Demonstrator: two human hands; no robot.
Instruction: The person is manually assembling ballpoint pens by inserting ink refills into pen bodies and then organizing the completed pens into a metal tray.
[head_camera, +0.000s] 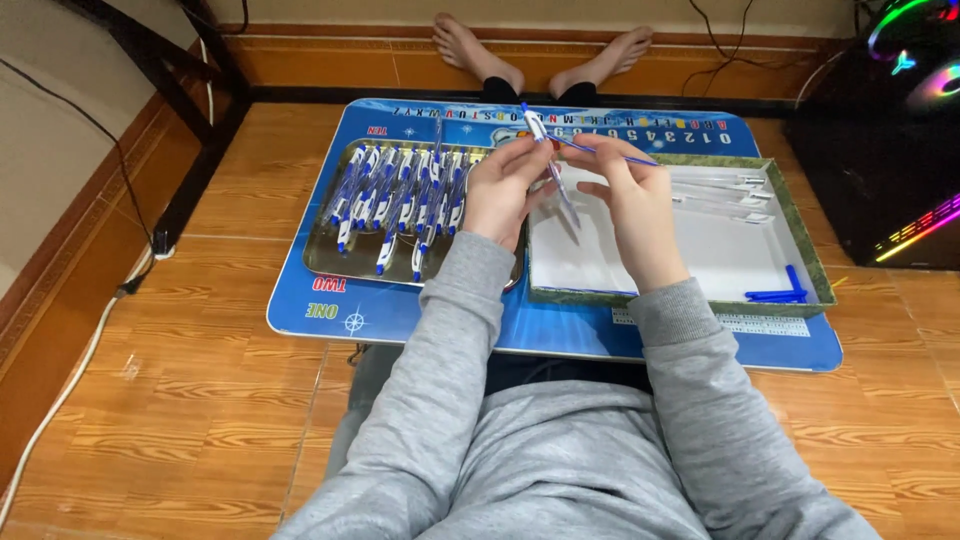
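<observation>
We take the green-rimmed box (822, 282) with its white floor as our landmark. Just above its near-left corner our left hand (503, 190) holds a pen barrel (550, 165), white with blue ends, the thumb and fingertips pinched around its upper part so that it stands tilted, tip up and away from us. Our right hand (638, 205) hovers over the left half of the box, its thumb and forefinger pinched on a thin blue refill (610, 153) that slants from the hand toward the top of the barrel; the other fingers are loosely curled. We cannot tell whether the refill's end is already inside the barrel.

Inside the box, along its far side, lie a few clear pen tubes (725, 195), and in its near-right corner a small heap of blue pieces (778, 295). Left of the box, touching or nearly touching it, sits a metal tray (322, 255) filled with rows of finished blue and white pens (400, 195). Box and tray both rest on a blue low table (400, 318), which stands over our legs on the wooden floor (200, 400). Beyond the box, our bare feet (545, 50) show past the table's far edge.
</observation>
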